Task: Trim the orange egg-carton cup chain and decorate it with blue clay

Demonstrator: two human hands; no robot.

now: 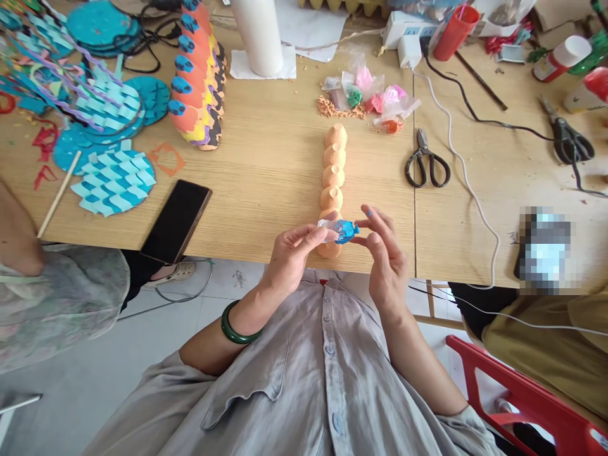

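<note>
Blue-wrapped packet point(344, 230) pinched between left hand point(289, 253) and right hand point(384, 253), just above tabletop point(266, 164) edge, over orange bumpy column point(332, 177). Possibly clay inside. Best peeling slowly, keeping wrapper taut, fingertips close.

Wooden table point(266, 190), pale tiled floor point(156, 342) (red chair point(522, 399)).

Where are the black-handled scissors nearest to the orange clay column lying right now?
In the head view, the scissors lie on the wooden table, just right of the orange clay column and below the small bags of coloured clay.
</note>
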